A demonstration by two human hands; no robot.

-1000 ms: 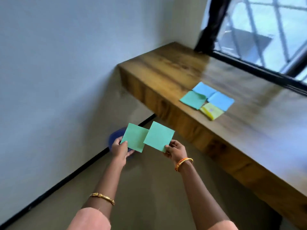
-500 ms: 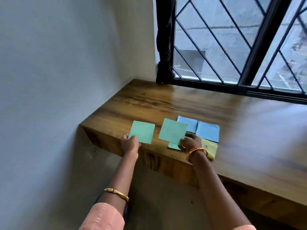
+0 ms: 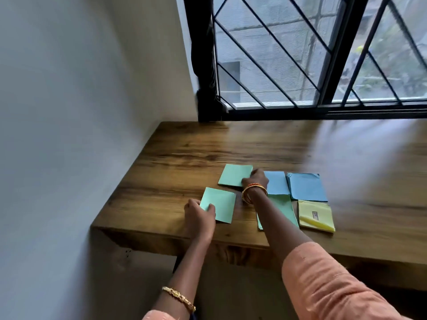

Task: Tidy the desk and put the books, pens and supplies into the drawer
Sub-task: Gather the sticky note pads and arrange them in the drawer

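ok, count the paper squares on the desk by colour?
Green paper squares: 3
Blue paper squares: 2
Yellow paper pad: 1
Total: 6

Both square green paper sheets, held in the air beside the desk a second ago, now lie on the wooden desktop. The left hand pinches the nearer green sheet; the right hand apparently grips the farther green sheet.
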